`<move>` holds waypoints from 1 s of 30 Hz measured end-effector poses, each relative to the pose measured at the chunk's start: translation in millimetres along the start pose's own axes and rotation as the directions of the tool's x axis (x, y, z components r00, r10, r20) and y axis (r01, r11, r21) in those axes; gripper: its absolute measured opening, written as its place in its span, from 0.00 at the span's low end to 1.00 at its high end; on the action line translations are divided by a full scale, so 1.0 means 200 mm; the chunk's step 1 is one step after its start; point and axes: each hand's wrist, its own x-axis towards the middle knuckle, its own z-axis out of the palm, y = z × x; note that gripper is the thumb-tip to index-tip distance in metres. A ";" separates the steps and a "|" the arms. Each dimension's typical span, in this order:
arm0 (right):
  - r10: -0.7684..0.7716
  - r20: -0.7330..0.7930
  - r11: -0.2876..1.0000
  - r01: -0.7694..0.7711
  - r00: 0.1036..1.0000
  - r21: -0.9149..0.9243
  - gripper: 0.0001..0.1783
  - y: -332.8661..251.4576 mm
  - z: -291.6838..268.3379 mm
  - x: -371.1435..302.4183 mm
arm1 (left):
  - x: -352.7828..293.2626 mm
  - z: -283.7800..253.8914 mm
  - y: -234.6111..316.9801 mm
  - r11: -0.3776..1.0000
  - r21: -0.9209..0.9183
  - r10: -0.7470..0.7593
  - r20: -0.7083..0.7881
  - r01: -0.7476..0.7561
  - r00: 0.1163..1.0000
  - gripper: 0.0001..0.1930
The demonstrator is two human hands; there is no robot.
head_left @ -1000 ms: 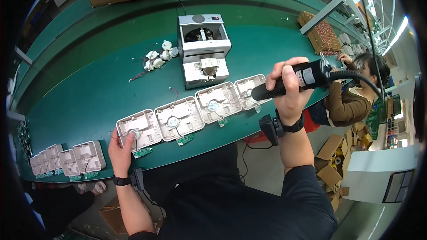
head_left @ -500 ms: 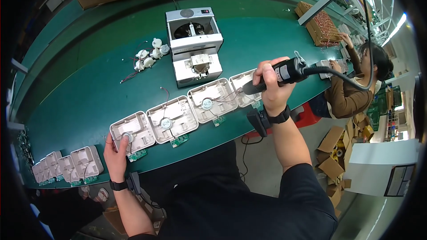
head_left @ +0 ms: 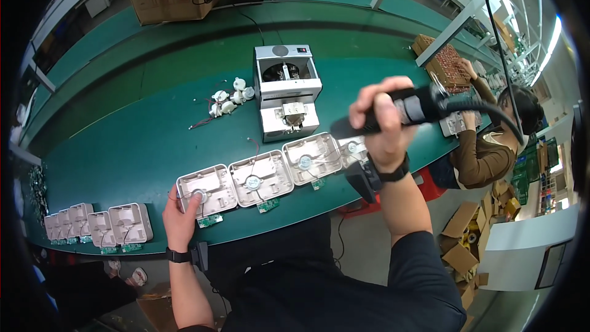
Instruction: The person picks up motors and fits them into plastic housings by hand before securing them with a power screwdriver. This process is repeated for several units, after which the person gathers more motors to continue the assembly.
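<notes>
Seemingly to steady it, the left hand (head_left: 180,225) pinches a pale case (head_left: 218,198) near the front edge of the tabletop (head_left: 147,147), the right hand (head_left: 390,128) grips a raised black corded tool (head_left: 424,106), and any lowering needs careful aim.

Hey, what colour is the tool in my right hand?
The tool in your right hand is mostly black; the head view shows it best.

Black short-sleeved top (head_left: 344,283), 2 black wrist straps (head_left: 178,256) (each with a boxy module (head_left: 361,181)).
</notes>
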 end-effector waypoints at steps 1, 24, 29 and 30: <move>-0.003 0.000 1.000 0.003 1.000 0.005 0.05 0.03 0.07 0.02 | 0.00 0.00 0.00 1.000 -0.002 0.007 -0.009 -0.007 1.000 0.29; 0.098 0.056 0.986 -0.089 0.994 -0.143 0.12 0.15 -0.06 -0.28 | 0.01 0.00 0.03 0.991 0.122 -0.044 -0.032 0.048 0.998 0.30; 0.097 0.030 0.985 -0.092 0.995 -0.149 0.12 0.19 -0.07 -0.30 | 0.01 0.00 0.02 0.994 0.102 -0.037 -0.022 0.039 0.999 0.31; 0.097 0.032 0.983 -0.091 0.995 -0.157 0.13 0.20 -0.08 -0.30 | 0.02 0.01 0.02 0.996 0.090 -0.002 -0.030 0.004 1.000 0.32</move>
